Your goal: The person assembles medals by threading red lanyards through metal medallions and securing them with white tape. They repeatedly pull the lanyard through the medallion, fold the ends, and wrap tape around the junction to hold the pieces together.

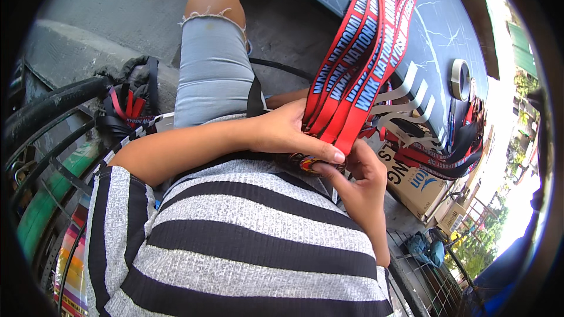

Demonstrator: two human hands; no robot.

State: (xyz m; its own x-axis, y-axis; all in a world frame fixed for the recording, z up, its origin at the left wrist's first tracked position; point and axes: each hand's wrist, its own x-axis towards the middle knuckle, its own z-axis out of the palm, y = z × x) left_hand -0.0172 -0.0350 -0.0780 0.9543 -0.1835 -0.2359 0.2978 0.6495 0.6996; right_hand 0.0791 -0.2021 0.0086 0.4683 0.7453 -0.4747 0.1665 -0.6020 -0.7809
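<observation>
A bundle of red ribbons [346,91] with black edging and pale printed lettering stretches from the table's top down to my lap. My left hand [288,135] is closed on its lower end, with the thumb pressed across the ribbons. Close against it, my right hand [361,185] has its fingers bent and pinched at the same end. Between and below the hands shows a shiny multicoloured piece [305,163], possibly a medal, mostly covered by fingers. The far ends of the ribbons run out of the picture at the top.
A dark blue-grey table [443,29] has pale strips [405,97] along its edge and a roll of tape [460,79]. More black and red ribbons [452,152] hang beside a cardboard box [411,185]. At left, another ribbon bundle [132,105] lies by a black metal chair arm [59,97].
</observation>
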